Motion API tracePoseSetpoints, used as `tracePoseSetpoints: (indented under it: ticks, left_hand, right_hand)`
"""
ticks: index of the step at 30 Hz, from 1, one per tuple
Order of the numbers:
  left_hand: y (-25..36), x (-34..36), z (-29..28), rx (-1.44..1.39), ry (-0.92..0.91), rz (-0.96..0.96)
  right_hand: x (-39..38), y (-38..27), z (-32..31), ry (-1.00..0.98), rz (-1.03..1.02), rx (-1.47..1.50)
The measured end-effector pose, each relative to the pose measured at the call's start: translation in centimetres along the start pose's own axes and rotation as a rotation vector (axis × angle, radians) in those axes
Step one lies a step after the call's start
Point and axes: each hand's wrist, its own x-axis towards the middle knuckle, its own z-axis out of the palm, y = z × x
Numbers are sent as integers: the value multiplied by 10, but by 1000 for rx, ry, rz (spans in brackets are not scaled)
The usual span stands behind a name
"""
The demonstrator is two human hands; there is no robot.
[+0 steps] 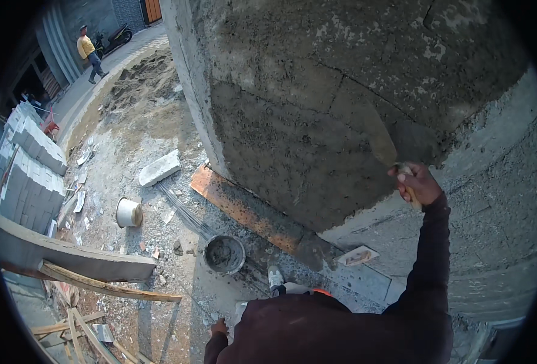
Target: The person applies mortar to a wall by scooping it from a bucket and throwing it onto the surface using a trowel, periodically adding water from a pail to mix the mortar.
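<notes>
My right hand [423,183] is closed round the wooden handle of a trowel [380,134]. The long blade points up and to the left, against or close to the wall [292,127]. Dark wet mortar covers much of this wall; a paler, dry strip runs along its lower right. My left hand [220,326] hangs low beside my body, away from the wall, its fingers loosely apart and nothing visible in them. Below the wall, a round black bucket [242,255] of grey mortar stands by my feet. A plasterer's float [358,256] lies at the wall's base.
A mortar-spattered board [244,209] lies along the wall's foot. Leftward are a pale bucket [129,213], a concrete block [160,168] on thin rods, stacked grey blocks [32,176], and timber [110,285] beside a low wall [68,246]. A person in yellow [89,51] is farther off near a motorbike [118,38].
</notes>
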Motion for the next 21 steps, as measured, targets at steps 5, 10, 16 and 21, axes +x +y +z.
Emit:
tracePoseSetpoints:
  ticks: [5,10,16,21]
  left_hand:
    - [8,44,-31,27,122,69]
    - [51,79,-93,-573,339,-166]
    - [61,46,-130,-772,200,370]
    - [-70,83,-71,-672,-102,609]
  right_hand:
    - [-107,-41,-8,241,-432,194]
    - [-85,93,121,24,145,141]
    - [-120,482,275,-41,353,-693]
    - [-117,425,409,-126,942,-420]
